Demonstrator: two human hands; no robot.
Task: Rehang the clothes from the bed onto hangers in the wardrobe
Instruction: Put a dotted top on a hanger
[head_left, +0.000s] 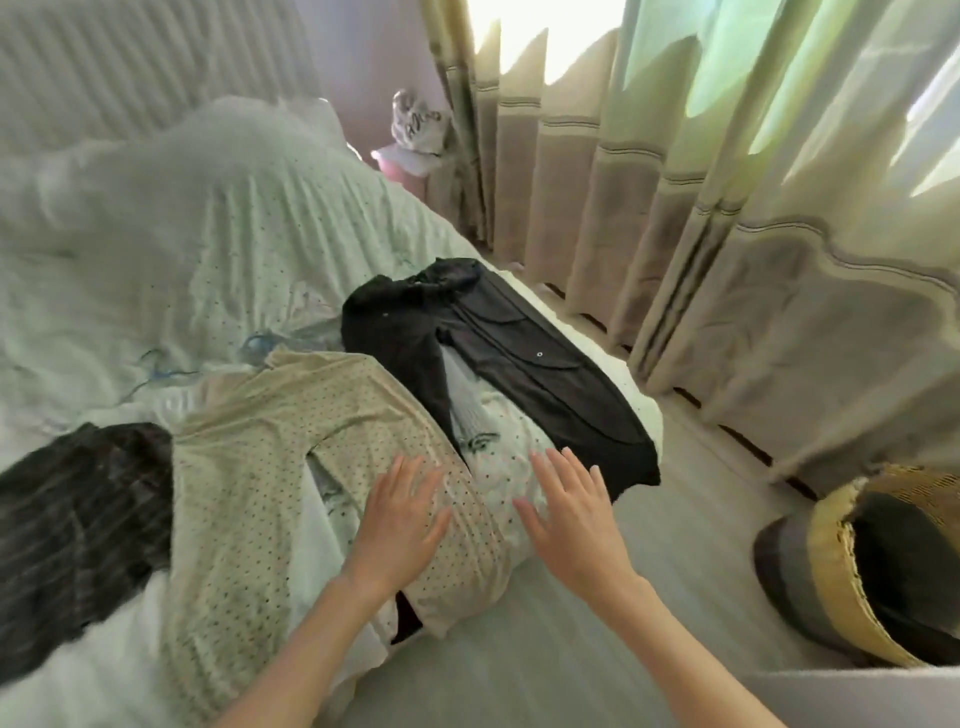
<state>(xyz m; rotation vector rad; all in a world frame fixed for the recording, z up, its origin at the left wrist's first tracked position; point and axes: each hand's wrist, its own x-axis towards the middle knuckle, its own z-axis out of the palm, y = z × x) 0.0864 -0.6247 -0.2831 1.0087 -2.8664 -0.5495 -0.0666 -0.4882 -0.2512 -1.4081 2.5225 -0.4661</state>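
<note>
Both hands spread flat and empty — left hand (397, 519) on the cream dotted cotton trousers (291, 457), right hand (571, 514) beside them over the bed's (156, 249) foot edge — bare pale floor (649, 597) alongside.

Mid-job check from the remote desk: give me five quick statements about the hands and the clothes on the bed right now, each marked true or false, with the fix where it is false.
1. Both hands are open with fingers spread. True: the left hand and the right hand grip nothing.
2. The black trousers lie near the bed edge on the curtain side. True.
3. The left hand is over the black trousers. False: it is over the cream dotted trousers.
4. A wardrobe stands open in view. False: none is visible.
5. The dark striped garment lies on the bed, left of the cream dotted trousers. True.
</note>
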